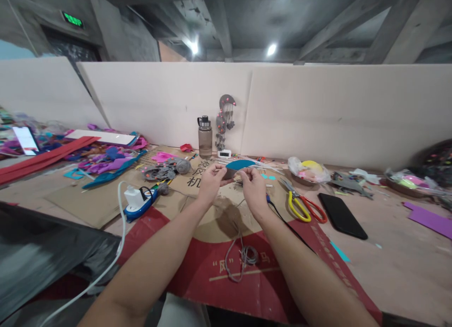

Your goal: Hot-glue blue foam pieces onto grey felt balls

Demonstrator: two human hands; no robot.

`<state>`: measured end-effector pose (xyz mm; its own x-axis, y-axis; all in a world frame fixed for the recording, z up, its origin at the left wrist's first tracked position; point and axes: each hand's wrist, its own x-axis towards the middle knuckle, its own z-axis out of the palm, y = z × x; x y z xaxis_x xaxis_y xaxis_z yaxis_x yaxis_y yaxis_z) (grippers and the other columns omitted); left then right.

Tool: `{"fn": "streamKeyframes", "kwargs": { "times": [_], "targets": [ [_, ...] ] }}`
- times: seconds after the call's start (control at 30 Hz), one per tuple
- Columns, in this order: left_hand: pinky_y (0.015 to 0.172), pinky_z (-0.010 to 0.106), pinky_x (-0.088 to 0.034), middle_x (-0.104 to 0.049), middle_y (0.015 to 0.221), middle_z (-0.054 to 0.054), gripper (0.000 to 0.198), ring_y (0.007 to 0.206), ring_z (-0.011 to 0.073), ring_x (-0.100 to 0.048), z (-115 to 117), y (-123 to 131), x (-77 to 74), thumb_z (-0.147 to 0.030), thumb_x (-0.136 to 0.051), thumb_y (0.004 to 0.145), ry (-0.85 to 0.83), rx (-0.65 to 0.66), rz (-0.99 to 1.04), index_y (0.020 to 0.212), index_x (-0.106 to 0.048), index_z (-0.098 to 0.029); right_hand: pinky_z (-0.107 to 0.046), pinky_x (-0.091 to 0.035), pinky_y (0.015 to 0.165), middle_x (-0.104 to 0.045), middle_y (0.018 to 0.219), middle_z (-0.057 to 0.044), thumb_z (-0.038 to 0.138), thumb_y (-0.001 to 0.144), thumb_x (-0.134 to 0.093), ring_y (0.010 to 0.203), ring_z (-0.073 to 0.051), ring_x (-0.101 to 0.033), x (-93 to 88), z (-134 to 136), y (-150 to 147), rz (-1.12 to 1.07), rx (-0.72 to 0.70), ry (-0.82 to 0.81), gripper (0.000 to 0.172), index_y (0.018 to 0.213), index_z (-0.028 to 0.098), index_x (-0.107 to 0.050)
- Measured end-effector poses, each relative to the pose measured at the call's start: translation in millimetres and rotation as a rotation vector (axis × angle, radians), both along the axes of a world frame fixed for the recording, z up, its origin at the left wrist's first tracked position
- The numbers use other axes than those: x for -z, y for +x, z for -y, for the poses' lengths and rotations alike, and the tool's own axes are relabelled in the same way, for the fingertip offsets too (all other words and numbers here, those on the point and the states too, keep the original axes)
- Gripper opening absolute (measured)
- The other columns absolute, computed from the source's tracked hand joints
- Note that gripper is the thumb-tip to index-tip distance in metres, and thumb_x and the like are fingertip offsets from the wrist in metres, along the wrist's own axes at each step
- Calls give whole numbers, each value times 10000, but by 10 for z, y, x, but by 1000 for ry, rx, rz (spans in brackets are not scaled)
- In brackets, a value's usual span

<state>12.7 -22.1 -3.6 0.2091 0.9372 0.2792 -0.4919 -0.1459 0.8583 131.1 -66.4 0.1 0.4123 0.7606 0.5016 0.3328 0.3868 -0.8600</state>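
My left hand (211, 179) and my right hand (253, 185) are raised together over the middle of the cardboard-covered table (388, 256). Both pinch a small grey piece topped by a curved teal foam shape (240, 164), the left hand on its left end and the right hand on its right end. Fingers of both hands are closed on it. A loose coil of grey wire (243, 256) lies on the red cardboard below my wrists.
Yellow-handled and red-handled scissors (302, 205) and a black phone (342, 216) lie to the right. A water bottle (205, 137) stands at the back by a grey hanging ornament (225, 119). A white charger on a blue power strip (136, 200) sits to the left, beyond it coloured foam scraps (102, 157).
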Motion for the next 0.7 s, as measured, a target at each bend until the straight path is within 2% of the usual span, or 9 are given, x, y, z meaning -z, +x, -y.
{"fn": "streamKeyframes", "kwargs": {
  "times": [0.2,0.4,0.6,0.7],
  "targets": [
    [719,392,-567,-673,759,31,231,663,172,-678,58,3,-49,-281,-679,695,-50,27,-4,800,-512,-161,-244,-349,589,-537,650,17,341,773,-504,594,-115,-448,-56,41,-11,-14,28,-6,170,737,176,-526],
    [681,359,-579,-659,733,19,200,643,153,-671,84,-5,-82,-254,-662,705,-104,54,5,782,-504,-159,-233,-354,578,-552,651,19,358,750,-508,594,-109,-459,-37,16,-1,-95,-79,-10,183,719,180,-537],
    [664,340,-577,-683,764,58,169,683,187,-689,81,-40,-103,-214,-648,696,-112,176,21,798,-536,-141,-222,-298,499,-493,610,49,413,712,-556,517,-84,-377,39,-83,57,-252,-124,-71,229,744,188,-528],
    [663,330,-577,-680,763,52,168,683,185,-689,72,-50,-105,-220,-661,696,-105,186,10,792,-550,-138,-221,-274,477,-456,589,62,432,703,-568,493,-76,-335,57,-101,69,-280,-138,-87,247,733,193,-515]
  ]
}}
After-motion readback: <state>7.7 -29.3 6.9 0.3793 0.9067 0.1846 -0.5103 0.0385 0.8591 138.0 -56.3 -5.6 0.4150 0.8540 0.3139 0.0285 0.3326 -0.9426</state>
